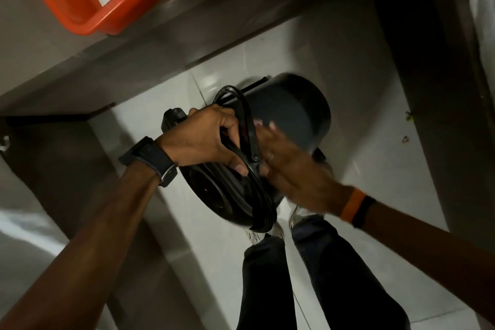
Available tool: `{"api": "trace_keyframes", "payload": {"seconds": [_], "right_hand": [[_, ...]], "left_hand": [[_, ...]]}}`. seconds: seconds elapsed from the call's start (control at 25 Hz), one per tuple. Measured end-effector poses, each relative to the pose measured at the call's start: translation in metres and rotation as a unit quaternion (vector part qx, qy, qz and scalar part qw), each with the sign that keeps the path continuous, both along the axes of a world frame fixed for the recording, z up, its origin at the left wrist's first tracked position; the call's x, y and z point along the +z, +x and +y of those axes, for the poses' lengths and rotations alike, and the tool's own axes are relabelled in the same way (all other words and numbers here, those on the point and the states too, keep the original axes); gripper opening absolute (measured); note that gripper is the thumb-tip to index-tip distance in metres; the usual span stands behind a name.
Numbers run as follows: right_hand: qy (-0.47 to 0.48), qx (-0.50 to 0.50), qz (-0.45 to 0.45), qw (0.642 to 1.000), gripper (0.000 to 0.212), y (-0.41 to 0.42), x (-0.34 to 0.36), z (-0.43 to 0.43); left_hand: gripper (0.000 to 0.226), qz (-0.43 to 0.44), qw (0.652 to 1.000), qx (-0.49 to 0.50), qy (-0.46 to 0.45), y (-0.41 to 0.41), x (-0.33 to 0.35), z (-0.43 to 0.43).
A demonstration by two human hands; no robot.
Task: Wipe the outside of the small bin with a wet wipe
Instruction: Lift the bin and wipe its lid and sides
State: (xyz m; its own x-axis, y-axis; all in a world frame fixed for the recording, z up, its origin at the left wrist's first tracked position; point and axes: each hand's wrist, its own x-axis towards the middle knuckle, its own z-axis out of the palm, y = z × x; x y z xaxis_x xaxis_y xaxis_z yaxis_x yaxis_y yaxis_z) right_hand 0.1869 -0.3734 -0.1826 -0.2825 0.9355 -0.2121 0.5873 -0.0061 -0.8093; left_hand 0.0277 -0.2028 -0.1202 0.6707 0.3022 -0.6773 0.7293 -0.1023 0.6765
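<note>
The small bin (pixel 290 115) is dark grey with a black rim and a loose black handle. It is lifted off the floor and tipped on its side, base pointing away from me. My left hand (pixel 211 139), with a black watch on the wrist, grips the rim and handle at the bin's mouth. My right hand (pixel 292 166) is motion-blurred and lies flat against the bin's outer wall. A pale sliver of the wet wipe (pixel 272 125) shows at its fingertips; the hand hides the rest of the wipe.
An orange tray (pixel 88 16) holding a white and green pack sits on the grey counter (pixel 53 67) at upper left. Below is white tiled floor (pixel 356 67), with my legs (pixel 267 276) in dark trousers. A dark panel (pixel 428 61) stands on the right.
</note>
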Motion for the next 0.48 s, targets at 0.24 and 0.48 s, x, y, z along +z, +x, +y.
{"api": "trace_keyframes", "payload": {"seconds": [0.24, 0.48], "right_hand": [[-0.181, -0.194, -0.067, 0.962, 0.057, 0.062, -0.048, 0.012], [-0.034, -0.112, -0.001, 0.993, 0.061, 0.029, -0.012, 0.015]], "left_hand": [[0.039, -0.004, 0.998, 0.06, -0.027, -0.01, -0.005, 0.017], [0.041, -0.079, 0.958, 0.236, 0.145, 0.0, -0.012, 0.012]]}}
